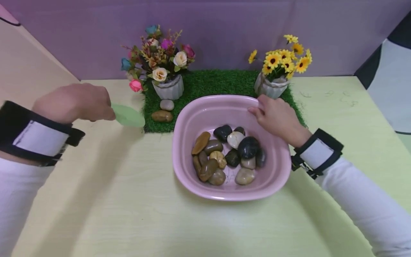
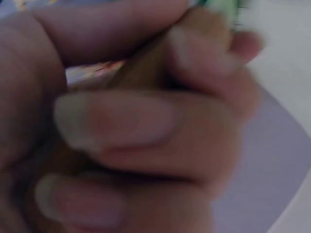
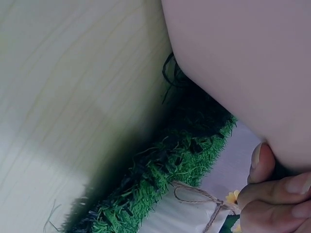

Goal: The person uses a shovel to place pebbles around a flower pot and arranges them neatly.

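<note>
My left hand, out over the left side of the table, grips the brown, wooden-looking handle of a spatula. Its light green, rounded blade points right, toward the turf mat; most of the handle is hidden in the fist. With my right hand I hold the far right rim of a pink basin, thumb over the inside and fingers outside, below the rim in the right wrist view. Several smooth stones lie on the basin's floor, among them a black stone, a white stone and a brown stone.
Behind the basin lies a green turf mat. On it stand a pot of mixed flowers and a pot of yellow flowers, plus a grey stone and a tan stone. A purple backdrop rises behind the table.
</note>
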The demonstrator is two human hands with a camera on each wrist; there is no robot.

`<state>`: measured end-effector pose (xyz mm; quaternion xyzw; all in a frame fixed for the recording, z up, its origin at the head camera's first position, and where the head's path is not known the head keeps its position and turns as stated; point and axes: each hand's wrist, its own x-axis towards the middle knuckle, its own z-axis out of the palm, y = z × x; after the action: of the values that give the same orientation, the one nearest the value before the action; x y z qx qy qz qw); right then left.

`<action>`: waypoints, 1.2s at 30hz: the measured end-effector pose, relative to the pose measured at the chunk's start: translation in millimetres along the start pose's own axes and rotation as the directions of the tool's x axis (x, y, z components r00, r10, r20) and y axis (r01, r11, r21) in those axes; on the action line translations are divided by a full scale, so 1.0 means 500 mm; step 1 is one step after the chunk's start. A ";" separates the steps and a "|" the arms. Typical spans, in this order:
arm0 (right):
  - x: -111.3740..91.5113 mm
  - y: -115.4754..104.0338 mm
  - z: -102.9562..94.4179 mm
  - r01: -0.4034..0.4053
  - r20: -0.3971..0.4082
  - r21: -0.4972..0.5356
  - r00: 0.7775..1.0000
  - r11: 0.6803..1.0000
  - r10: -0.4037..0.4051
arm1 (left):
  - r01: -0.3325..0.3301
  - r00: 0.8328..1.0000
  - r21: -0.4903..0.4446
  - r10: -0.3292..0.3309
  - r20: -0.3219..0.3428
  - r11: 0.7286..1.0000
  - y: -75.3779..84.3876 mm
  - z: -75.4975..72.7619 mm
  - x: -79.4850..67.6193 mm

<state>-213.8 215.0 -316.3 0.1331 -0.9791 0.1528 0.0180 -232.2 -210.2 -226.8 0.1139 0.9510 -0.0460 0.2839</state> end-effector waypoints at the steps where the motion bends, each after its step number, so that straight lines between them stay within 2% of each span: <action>1: 0.000 0.000 0.000 0.000 0.000 -0.001 1.000 1.000 0.000 | -0.014 0.999 0.006 0.014 0.032 1.000 0.000 -0.007 -0.003; 3: -0.001 0.000 -0.001 -0.002 0.001 0.000 1.000 1.000 0.002 | -0.046 0.996 0.007 0.045 0.073 0.999 -0.002 -0.020 -0.007; 5: 0.000 0.000 -0.001 -0.002 0.002 0.000 1.000 1.000 0.002 | -0.078 0.994 0.011 0.077 0.079 0.997 -0.007 -0.028 -0.010; 10: 0.000 -0.001 -0.002 0.000 0.008 -0.006 1.000 1.000 0.000 | -0.179 0.984 0.019 0.179 0.009 0.984 -0.017 -0.041 -0.013; 13: -0.001 -0.001 -0.002 0.003 0.007 -0.012 1.000 1.000 -0.003 | -0.237 0.970 0.004 0.237 -0.046 0.971 -0.005 -0.050 -0.021; 15: 0.000 -0.001 -0.001 0.003 0.005 -0.013 1.000 1.000 -0.003 | -0.285 0.954 -0.002 0.283 -0.099 0.959 0.015 -0.054 -0.031; 18: -0.001 -0.002 -0.001 0.000 0.006 -0.008 1.000 1.000 0.000 | -0.356 0.917 0.009 0.351 -0.189 0.934 0.060 -0.054 -0.048; 21: -0.001 -0.003 0.000 0.000 0.007 -0.003 1.000 1.000 0.000 | -0.408 0.881 0.026 0.401 -0.251 0.913 0.110 -0.049 -0.062; 27: -0.001 -0.003 -0.001 0.002 -0.005 -0.011 1.000 1.000 -0.002 | -0.398 0.857 0.053 0.392 -0.335 0.916 0.189 -0.037 -0.076; 28: -0.001 -0.003 -0.001 0.004 -0.006 -0.013 1.000 1.000 -0.004 | -0.397 0.847 0.061 0.391 -0.360 0.916 0.197 -0.033 -0.075; 32: -0.001 -0.002 -0.002 0.006 -0.007 -0.013 1.000 1.000 -0.006 | -0.424 0.774 0.115 0.425 -0.469 0.898 0.219 -0.008 -0.055; 34: -0.002 -0.002 -0.002 0.004 -0.004 -0.012 1.000 1.000 -0.004 | -0.421 0.747 0.147 0.434 -0.504 0.895 0.228 0.006 -0.044; 36: -0.002 -0.002 -0.002 0.002 -0.002 -0.010 1.000 1.000 -0.002 | -0.408 0.740 0.155 0.425 -0.520 0.900 0.235 0.019 -0.033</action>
<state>-212.7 214.6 -315.0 0.1338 -0.9797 0.1481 0.0197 -185.1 -100.7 -228.1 0.3359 0.9411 0.0381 0.0046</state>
